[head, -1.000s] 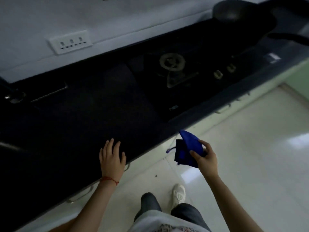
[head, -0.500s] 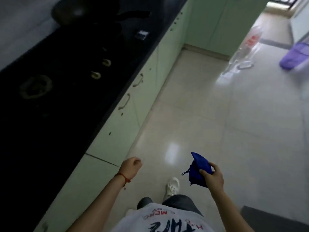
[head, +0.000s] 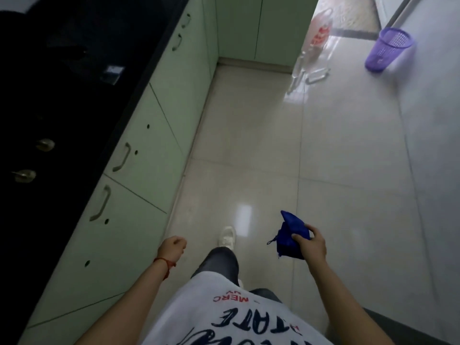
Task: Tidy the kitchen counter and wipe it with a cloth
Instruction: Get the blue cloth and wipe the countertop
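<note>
Two hands hang over the floor (head: pixel 336 158), both clear of the worktop (head: pixel 62 83). The right hand (head: pixel 310 244) has its grip clamped on a crumpled blue cloth (head: pixel 290 236), thumb pressed across the front, a loose thread dangling from the cloth's left side. The left hand (head: pixel 173 246) is curled into a loose fist holding nothing, a red string at its wrist, just beside the cabinet fronts (head: pixel 139 175).

The dark worktop runs along the left, its front edge slanting from top centre down to the lower left. Two metal knobs (head: pixel 34 159) sit on it near the left edge of view, and a small pale object lies further along; what it is cannot be told. Below that edge are pale green cabinets with curved handles.

A wide strip of glossy tiled floor lies open between the cabinets and the right wall, ending at more green cabinets ahead. A purple basket (head: pixel 387 49) stands at the far right, a plastic bag (head: pixel 319 31) near it. One white shoe (head: pixel 227 236) points forward.
</note>
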`<state>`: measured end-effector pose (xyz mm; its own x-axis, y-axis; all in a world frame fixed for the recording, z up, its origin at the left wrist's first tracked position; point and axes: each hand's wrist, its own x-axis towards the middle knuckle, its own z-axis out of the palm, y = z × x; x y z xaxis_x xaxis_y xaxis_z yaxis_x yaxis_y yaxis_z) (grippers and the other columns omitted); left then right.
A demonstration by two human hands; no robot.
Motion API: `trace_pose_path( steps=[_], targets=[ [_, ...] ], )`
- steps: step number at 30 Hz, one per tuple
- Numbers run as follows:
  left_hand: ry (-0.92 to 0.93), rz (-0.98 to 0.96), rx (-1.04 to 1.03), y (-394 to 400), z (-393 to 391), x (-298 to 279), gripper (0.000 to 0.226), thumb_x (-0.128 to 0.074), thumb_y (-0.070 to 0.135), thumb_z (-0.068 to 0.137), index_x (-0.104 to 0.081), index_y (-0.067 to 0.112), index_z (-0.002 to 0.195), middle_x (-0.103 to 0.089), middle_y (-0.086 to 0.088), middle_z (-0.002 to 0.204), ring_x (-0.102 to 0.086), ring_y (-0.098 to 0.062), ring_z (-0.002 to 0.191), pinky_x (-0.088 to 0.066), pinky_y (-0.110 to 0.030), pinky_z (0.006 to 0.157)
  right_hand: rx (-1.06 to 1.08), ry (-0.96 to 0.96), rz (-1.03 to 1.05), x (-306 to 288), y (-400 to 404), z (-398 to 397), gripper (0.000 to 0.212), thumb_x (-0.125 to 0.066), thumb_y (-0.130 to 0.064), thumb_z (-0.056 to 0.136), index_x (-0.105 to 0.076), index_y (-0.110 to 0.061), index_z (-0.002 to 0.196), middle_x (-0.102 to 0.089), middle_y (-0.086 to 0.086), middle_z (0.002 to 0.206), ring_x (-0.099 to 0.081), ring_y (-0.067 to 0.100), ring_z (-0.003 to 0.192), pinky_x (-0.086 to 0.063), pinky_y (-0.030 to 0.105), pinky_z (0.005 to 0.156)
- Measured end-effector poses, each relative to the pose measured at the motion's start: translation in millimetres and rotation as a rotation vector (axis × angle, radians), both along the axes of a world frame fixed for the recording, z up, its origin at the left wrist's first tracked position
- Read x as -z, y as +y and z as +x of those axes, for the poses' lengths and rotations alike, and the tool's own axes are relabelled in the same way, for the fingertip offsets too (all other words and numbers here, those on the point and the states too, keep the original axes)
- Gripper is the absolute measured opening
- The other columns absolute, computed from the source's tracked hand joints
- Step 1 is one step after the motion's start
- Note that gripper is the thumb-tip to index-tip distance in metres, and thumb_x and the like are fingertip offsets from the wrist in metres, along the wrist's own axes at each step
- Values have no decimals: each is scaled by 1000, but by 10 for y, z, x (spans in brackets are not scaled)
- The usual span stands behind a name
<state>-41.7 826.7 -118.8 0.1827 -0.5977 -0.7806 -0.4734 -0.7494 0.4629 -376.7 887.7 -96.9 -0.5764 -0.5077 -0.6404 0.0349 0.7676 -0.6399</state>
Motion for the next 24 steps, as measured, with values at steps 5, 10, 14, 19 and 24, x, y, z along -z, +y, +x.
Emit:
trace_pose_path(
  steps=[5,10,14,19,24],
  targets=[
    [-13,41,-79,-737,-131,218,21,-52,13,86,-57,14,65,-57,-11,75,-50,-21,66,-34,-24,56,7,-8,-32,26,-965,-338,50,-65,-6,79,-48,-15,125,-56,15,111,-52,26,90,-45,34,73],
    [-9,41,-77,-1831,-520,187,13,-49,10,88,-57,8,79,-56,-6,69,-49,-17,59,-34,-24,54,27,33,12,-21,-1808,-730,49,-64,-7,79,-49,-16,124,-55,12,102,-53,27,86,-44,33,70],
    [19,-8,57,-2822,-1063,80,23,-49,12,87,-57,16,66,-59,-5,71,-52,-18,63,-35,-22,53,65,39,40,-30,-2362,-1031,50,-65,-6,79,-48,-15,125,-54,11,100,-52,27,87,-44,34,70],
    [127,-88,127,-3980,-1782,-99,26,-49,16,89,-55,22,65,-60,-1,72,-56,-16,65,-37,-23,55,98,60,55,-3,-3029,-1411,50,-65,-6,80,-48,-13,126,-56,20,118,-49,27,91,-43,34,74],
    [151,-178,46,-5058,-2179,-178,26,-49,16,90,-54,19,65,-57,2,68,-54,-10,61,-34,-23,52,74,64,46,112,-3947,-1916,51,-65,-6,79,-47,-13,127,-55,21,121,-50,27,91,-44,35,75]
  ],
)
